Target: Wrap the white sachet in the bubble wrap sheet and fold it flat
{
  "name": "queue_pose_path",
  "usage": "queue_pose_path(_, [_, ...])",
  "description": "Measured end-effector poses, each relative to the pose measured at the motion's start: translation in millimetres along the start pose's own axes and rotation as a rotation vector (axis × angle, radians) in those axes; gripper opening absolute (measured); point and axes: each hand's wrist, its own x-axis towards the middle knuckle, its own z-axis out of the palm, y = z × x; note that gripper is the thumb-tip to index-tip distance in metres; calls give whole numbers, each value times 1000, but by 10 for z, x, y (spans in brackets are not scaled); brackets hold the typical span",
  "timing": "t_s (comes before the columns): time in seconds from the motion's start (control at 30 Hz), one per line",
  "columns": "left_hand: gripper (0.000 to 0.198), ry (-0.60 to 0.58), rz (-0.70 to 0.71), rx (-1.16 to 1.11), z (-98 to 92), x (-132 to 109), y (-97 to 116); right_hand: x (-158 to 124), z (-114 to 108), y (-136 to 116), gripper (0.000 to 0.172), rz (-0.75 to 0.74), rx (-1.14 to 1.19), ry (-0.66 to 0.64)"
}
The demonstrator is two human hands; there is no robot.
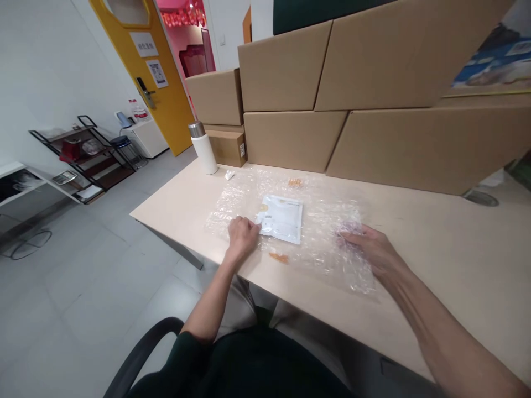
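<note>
A flat white packet (282, 218) with small print and a gold mark lies on a spread sheet of clear bubble wrap (327, 243). At the packet's left edge is my left hand (244, 237), fingers curled and closed, with the thumb at the packet's lower left corner. My right hand (375, 249) pinches the right side of the bubble wrap, which bunches up around the fingertips. An orange strip of tape (279, 257) shows near the front edge of the wrap, and another orange piece (295, 182) is at its back.
Stacked cardboard boxes (290, 138) line the back of the table (415, 243). A white bottle (203, 149) with a metal cap stands at the back left, near a crumpled white scrap (229, 174). A chair armrest (143, 354) is at my lower left.
</note>
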Motion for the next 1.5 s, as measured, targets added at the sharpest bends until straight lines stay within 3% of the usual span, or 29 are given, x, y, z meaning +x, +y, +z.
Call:
queue_pose_path(0.13, [27, 55, -59, -110, -91, 28, -165, -12, 11, -24, 18, 96, 42, 43])
queue_pose_path(0.47, [27, 166, -290, -15, -413, 269, -816, 4, -4, -11, 22, 76, -5, 58])
queue_pose_path(0.8, [25, 62, -305, 33, -430, 346, -891, -30, -11, -23, 28, 65, 1, 46])
queue_pose_path(0.9, [39, 63, -312, 68, -443, 348, -873, -37, -73, -47, 32, 47, -51, 11])
queue_pose_path(0.97, [49, 37, -309, 104, -466, 367, -875, -60, -126, -117, 34, -22, -135, 92])
queue_pose_path(1.07, [50, -37, -296, 129, -513, 436, -912, -151, -116, -306, 33, -249, -330, 286])
queue_pose_path(1.13, [49, -79, -291, 114, -542, 496, -955, -243, 25, -439, 30, -399, -425, 285])
queue_pose_path(1.23, [45, -116, -297, 71, -577, 568, -1020, -348, 468, -540, 29, -493, -415, 78])
queue_pose_path(1.37, [37, -144, -321, 8, -623, 588, -1063, -293, 1259, -425, 33, -267, -230, -248])
queue_pose_path(1.5, [35, -142, -324, -46, -653, 566, -1073, -101, 1861, -218, 25, -29, -171, -241])
